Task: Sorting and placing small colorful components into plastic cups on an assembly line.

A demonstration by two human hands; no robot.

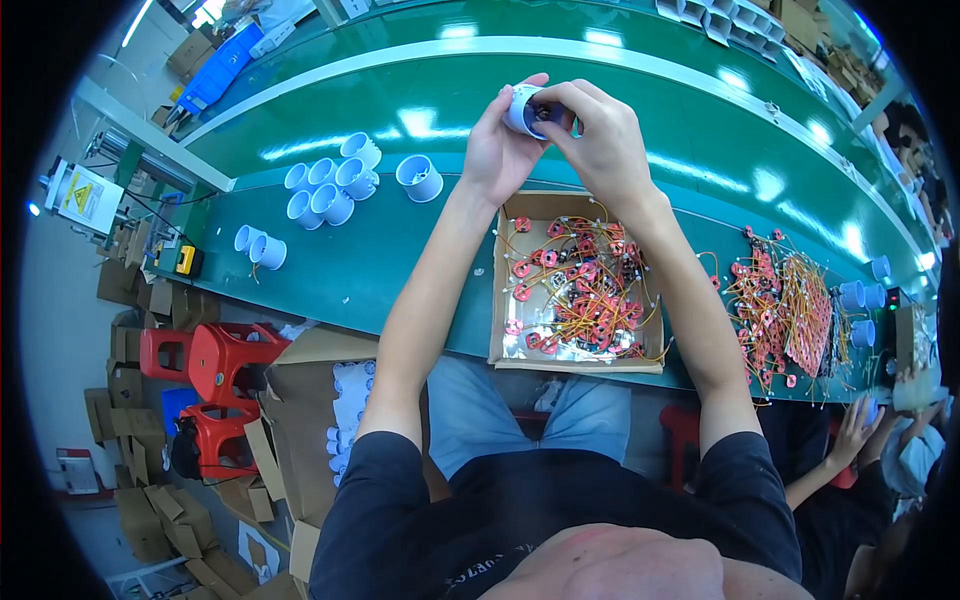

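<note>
Both my hands are raised over the green bench, joined on one small pale blue plastic cup point(522, 108). My left hand point(500, 150) cups it from the left and below. My right hand point(592, 135) closes over its open end, fingers at a dark part inside. Directly beneath my wrists lies a shallow cardboard tray point(500, 300) filled with several red coil parts trailing yellow wires point(580, 290).
Several more pale blue cups point(335, 185) stand in a cluster to the left, one point(420, 178) apart, two point(260, 246) nearer the edge. A heap of red wired parts point(785, 310) lies right, beside another person's hand point(858, 420). Red stools point(225, 360) and cardboard boxes sit lower left.
</note>
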